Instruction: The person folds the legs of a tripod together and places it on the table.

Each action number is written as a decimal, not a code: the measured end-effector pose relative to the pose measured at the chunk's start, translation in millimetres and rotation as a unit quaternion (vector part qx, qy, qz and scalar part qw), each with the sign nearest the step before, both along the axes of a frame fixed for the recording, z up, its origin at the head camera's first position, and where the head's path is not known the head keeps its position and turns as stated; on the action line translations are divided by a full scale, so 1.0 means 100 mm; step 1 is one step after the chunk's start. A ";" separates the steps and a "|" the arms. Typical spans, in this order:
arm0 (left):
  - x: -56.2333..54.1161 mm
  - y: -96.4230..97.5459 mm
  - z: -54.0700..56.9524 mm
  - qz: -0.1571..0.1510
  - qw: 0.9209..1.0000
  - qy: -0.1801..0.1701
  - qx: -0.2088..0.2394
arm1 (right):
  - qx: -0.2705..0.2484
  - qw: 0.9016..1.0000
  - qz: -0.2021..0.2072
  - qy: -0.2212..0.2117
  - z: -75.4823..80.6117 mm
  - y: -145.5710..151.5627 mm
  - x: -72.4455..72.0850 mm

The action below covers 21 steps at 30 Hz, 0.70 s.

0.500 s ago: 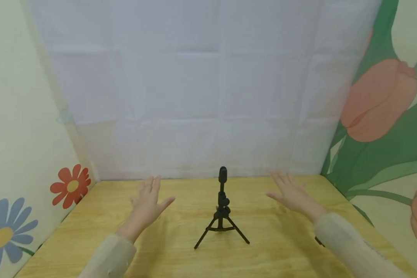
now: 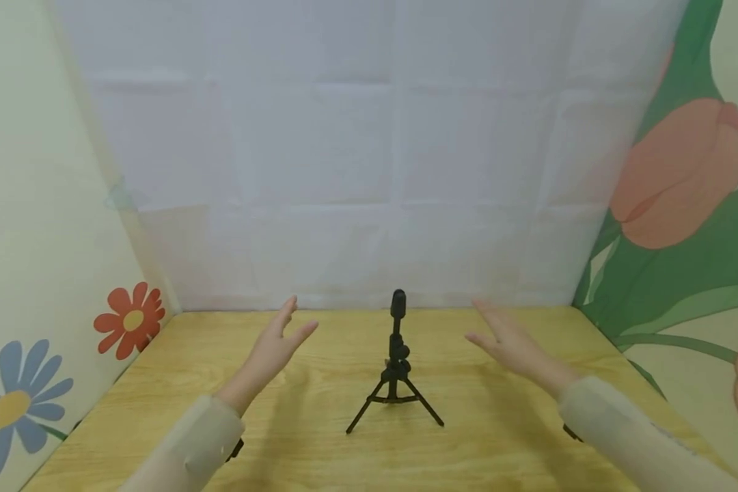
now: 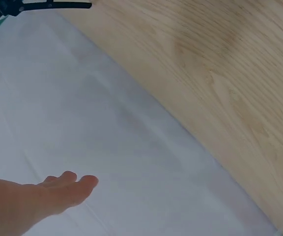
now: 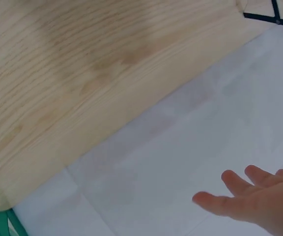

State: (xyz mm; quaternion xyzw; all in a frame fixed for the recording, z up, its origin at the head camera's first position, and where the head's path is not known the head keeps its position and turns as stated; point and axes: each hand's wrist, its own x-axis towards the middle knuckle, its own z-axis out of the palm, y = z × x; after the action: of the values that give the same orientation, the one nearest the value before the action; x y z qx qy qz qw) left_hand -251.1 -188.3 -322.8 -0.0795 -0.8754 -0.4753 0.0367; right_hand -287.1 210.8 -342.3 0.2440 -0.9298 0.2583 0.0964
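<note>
A small black tripod [image 2: 396, 369] stands upright on the wooden table, legs spread and a dark narrow head on top. To its left, my left hand [image 2: 273, 347] hovers above the table with fingers extended and thumb apart, holding nothing. On the other side my right hand [image 2: 512, 345] is likewise raised, fingers straight and thumb spread, with nothing in it. Both hands are apart from the tripod. Part of a tripod leg [image 3: 58, 5] shows at the top of the left wrist view, and more of the legs [image 4: 262, 17] at the top right of the right wrist view.
The light wooden table [image 2: 320, 451] ends at a white creased sheet [image 2: 320, 171] hanging behind it. Flower-patterned panels flank it, with a red flower [image 2: 132, 320] on the left and a pink tulip [image 2: 682, 174] on the right.
My left hand has turned so its fingers overlap more edge-on, and it has shifted slightly right. The right hand has also rotated a little. The head view has tilted slightly; the tripod stays standing.
</note>
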 end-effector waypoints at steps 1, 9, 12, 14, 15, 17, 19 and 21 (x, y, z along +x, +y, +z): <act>0.00 0.01 0.02 -0.002 1.000 0.002 0.011 | -0.013 1.000 0.006 -0.003 0.01 -0.02 0.02; 0.02 0.15 0.07 -0.010 0.993 0.015 0.114 | -0.090 0.994 0.048 -0.037 0.06 -0.19 0.11; 0.01 0.21 0.08 -0.006 0.989 0.013 0.146 | -0.113 0.990 0.063 -0.057 0.05 -0.24 0.13; 0.00 0.24 0.09 -0.005 0.986 0.005 0.164 | -0.126 0.987 0.071 -0.066 0.04 -0.27 0.13; 0.00 0.24 0.09 -0.005 0.985 -0.001 0.173 | -0.134 0.986 0.075 -0.073 0.03 -0.29 0.14; 0.00 0.26 0.09 -0.009 0.982 -0.013 0.187 | -0.149 0.981 0.082 -0.096 0.03 -0.32 0.15; 0.00 0.29 0.09 -0.016 0.980 -0.024 0.196 | -0.168 0.975 0.089 -0.120 0.01 -0.36 0.17; 0.01 0.31 0.09 -0.021 0.980 -0.027 0.197 | -0.190 0.967 0.094 -0.143 0.00 -0.40 0.19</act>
State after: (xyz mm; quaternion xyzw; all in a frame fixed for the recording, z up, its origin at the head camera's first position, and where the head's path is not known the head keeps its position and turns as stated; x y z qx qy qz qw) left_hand -250.4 -157.4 -313.6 -0.0765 -0.7635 -0.6410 0.0176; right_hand -267.9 171.1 -342.7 0.2683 -0.8404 0.4705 -0.0178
